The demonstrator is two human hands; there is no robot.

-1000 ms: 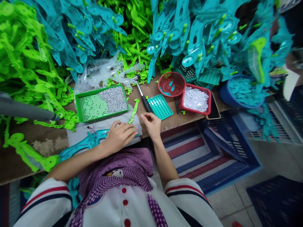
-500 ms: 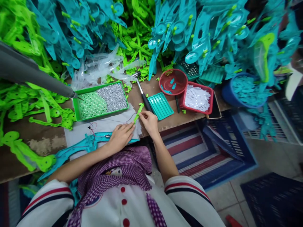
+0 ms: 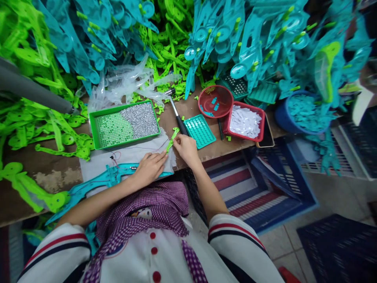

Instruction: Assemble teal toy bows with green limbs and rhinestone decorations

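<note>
A small lime-green plastic piece lies on the grey cloth near the table's front edge. My left hand is closed, its fingertips pressed on the lower end of that piece. My right hand pinches at the right side of the same piece; its fingertips touch thumb to finger. Below my left hand rests a long turquoise plastic part, with thin red and dark wires and a small metal spring by it. One thin wire runs across the cloth to the green piece.
Behind the cloth is a green tray of metal pins. A hammer, a turquoise tray, a red bowl and a red basket stand to the right. A grey powered tool reaches in from the left.
The grey tool's tip has swung left and up, off the green tray. My right hand has shifted slightly, with its forearm moved right. My left hand has barely moved.
</note>
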